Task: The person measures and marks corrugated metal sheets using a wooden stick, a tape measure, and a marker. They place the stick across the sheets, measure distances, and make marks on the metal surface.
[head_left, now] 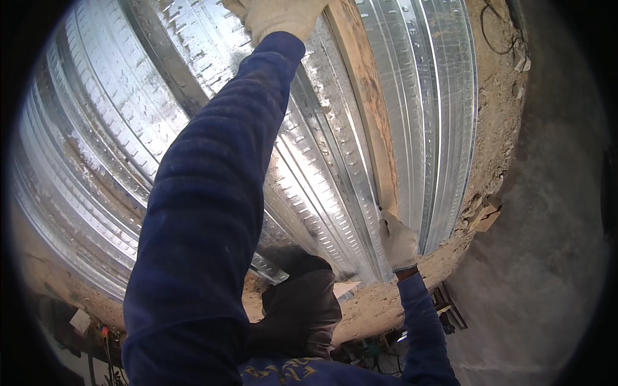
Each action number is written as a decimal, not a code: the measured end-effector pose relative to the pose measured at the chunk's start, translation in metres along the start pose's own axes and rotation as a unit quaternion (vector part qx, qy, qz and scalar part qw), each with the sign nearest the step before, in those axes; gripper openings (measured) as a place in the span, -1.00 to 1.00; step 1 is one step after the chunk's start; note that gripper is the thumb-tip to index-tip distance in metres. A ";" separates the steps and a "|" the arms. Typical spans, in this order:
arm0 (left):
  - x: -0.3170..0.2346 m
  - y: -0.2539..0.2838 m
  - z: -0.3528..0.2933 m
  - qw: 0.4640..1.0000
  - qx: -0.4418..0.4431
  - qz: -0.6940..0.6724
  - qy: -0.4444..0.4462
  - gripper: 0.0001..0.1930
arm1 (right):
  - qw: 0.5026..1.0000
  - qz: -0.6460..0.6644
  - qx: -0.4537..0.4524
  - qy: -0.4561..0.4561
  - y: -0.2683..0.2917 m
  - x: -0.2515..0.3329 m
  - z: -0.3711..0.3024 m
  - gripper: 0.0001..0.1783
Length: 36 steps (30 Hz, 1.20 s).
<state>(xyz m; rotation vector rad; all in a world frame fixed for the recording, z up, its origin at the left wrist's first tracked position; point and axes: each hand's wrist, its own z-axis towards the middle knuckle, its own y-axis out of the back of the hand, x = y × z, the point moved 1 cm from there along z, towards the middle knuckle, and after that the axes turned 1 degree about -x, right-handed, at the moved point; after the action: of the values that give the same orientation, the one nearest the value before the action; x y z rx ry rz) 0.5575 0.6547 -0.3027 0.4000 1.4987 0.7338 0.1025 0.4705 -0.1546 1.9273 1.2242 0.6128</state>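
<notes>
My left hand, in a pale work glove, reaches far forward over ribbed metal decking sheets. The top edge of the view cuts off most of its fingers, so its grip is hidden. Just to its right runs a long, narrow wooden board, lying lengthwise along the ribs. At the near end of that board is my right hand, also gloved, with its fingers closed around the wood. My left arm in a dark blue sleeve hides part of the sheets.
Bare dirt borders the sheets on the right and near side, with a loop of thin wire at the far right. My dark-trousered leg is at the near edge. A broken block lies by the grey floor.
</notes>
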 end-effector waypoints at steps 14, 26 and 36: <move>-0.018 0.001 0.010 0.978 0.138 0.073 0.137 0.38 | 0.857 0.428 -0.209 0.198 0.216 0.210 0.308 -0.53; -0.031 0.024 0.025 0.959 0.227 0.046 0.161 0.31 | 0.863 0.283 -0.260 0.329 0.333 0.411 0.522 -0.55; -0.012 0.014 0.022 0.978 0.175 0.044 0.101 0.28 | 0.890 -0.021 -0.282 0.359 0.335 0.446 0.543 -0.62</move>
<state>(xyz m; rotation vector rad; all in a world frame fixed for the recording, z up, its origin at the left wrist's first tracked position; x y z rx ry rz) 0.5773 0.6610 -0.2831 0.6762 1.8197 0.5906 0.8675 0.6033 -0.2106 1.1931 1.3020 1.5580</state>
